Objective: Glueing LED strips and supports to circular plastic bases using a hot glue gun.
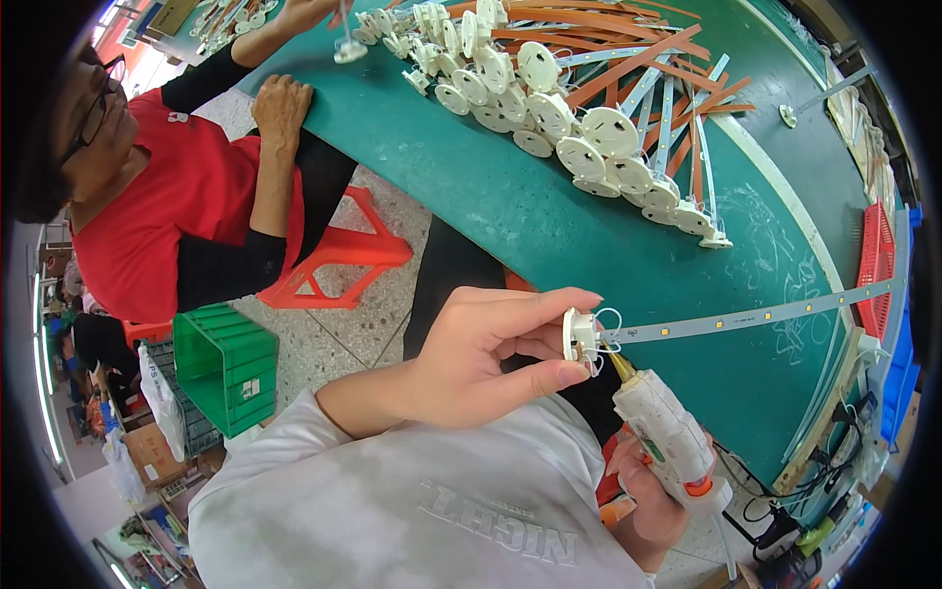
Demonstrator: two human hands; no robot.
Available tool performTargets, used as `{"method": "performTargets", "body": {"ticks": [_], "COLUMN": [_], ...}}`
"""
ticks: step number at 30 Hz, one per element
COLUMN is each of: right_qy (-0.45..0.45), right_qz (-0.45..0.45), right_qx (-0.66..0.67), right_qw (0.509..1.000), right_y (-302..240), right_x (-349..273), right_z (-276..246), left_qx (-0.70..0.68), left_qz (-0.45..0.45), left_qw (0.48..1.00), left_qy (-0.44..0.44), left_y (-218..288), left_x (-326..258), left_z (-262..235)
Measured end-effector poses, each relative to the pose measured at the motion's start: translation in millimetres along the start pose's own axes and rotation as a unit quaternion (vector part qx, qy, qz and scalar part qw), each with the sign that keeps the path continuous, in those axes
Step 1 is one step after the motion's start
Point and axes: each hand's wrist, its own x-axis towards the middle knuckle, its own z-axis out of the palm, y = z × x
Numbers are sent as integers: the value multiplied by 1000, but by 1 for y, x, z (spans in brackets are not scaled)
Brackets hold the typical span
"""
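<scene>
My left hand (481, 358) pinches a white round plastic end cap (571, 336) between thumb and fingers, above the near edge of the table. Thin white wires join the cap to an LED strip (741, 322), which stretches off to the right over the green tabletop. In my right hand (650, 496) is a white hot glue gun (667, 432), with orange near its rear end. Its brass-coloured nozzle (620, 365) points up at the wired side of the cap, touching or very close to it; I cannot tell which.
A pile of white end caps (608, 133) with LED strips and orange-brown strips covers the table's far part. A person in red (167, 187) sits at left, a hand near another cap. A green crate (226, 373), red stool (343, 260) and red basket (873, 265) stand around.
</scene>
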Motion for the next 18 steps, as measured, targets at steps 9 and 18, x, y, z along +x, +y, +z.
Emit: {"method": "performTargets", "body": {"ticks": [9,18], "right_qy": [-23,-29], "right_qz": [-5,17], "right_qx": [-2,-7], "right_qw": [1000,999], "right_y": [-4,-7], "right_x": [2,2], "right_z": [-4,-3], "left_qx": [4,-21], "left_qz": [-6,-25], "left_qw": [1000,999], "left_qy": [-12,-15], "left_y": [3,6], "left_x": [0,3], "left_z": [-1,-2]}}
